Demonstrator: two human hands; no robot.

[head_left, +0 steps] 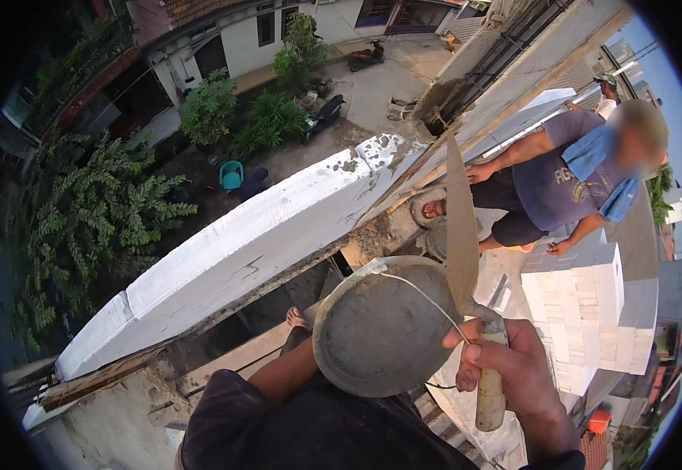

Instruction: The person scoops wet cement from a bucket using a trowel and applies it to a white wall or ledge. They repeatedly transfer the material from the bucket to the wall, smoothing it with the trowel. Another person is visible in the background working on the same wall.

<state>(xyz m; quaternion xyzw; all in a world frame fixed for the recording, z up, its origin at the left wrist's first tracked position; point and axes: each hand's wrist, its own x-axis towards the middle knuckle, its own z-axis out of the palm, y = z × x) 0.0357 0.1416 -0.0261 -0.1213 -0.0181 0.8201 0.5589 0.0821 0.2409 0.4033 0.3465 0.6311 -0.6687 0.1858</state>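
My right hand [521,364] is closed around the wooden handle of a trowel [460,235], whose long pointed blade stands upward. Its fingertips are at the thin wire handle [423,294] of a round bucket [318,352]; whether they grip the wire I cannot tell. Grey mortar [388,325] shows inside the bucket, which is in front of my body. My left forearm [286,372] reaches behind the bucket, and that hand is hidden by it. Beyond the bucket runs a wall of white blocks [231,254], with mortar spots along its far top.
A person [553,172] with a blue towel stands at right, near a stack of white blocks [584,298]. A concrete beam [529,74] rises beyond the wall. Past the wall, the ground drops to a yard with shrubs [270,121] and motorbikes. A sandalled foot [297,318] shows beside the planks.
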